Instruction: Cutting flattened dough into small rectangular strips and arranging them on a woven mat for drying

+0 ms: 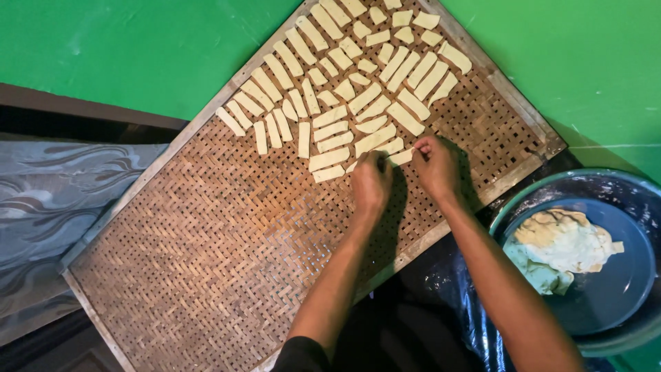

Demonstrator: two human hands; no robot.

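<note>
Head view: both hands pinch one pale dough strip (399, 157) on the woven tray (206, 241), left hand (370, 184) and right hand (435, 165) fingers closed on it. More strips (344, 89) lie beyond; a basin (640, 331) sits right.

left hand (370, 184) pinching one end of a pale dough strip (401, 157) | right hand (436, 165) pinching its other end | strip low over woven bamboo tray (206, 234) | rows of cut dough strips (344, 76) on tray's far half | blue basin (620, 289) with dough lump (564, 248) at right
</note>
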